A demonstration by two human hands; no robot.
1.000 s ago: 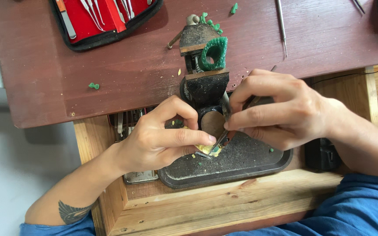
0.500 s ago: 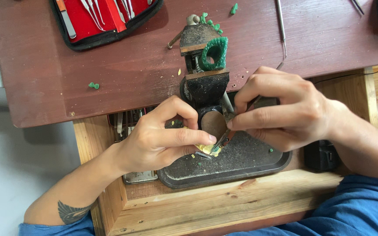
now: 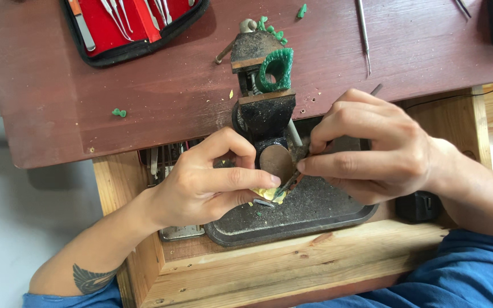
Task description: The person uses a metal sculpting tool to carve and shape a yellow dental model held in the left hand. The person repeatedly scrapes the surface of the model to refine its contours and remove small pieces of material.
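Head view: the left hand pinches a small yellow piece between thumb and forefinger, fingers closed on it, just above the dark tray in the wooden drawer. The right hand grips a thin tool, fingers closed tight around its shaft, tip touching the piece. Behind both hands stands a small vise clamping a green wax ring on the red-brown surface. A red tool case lies at the far left; a steel pick lies well apart. For clean work, brace both hands against the tray, keep the piece steady, and apply light, short strokes with the tip.
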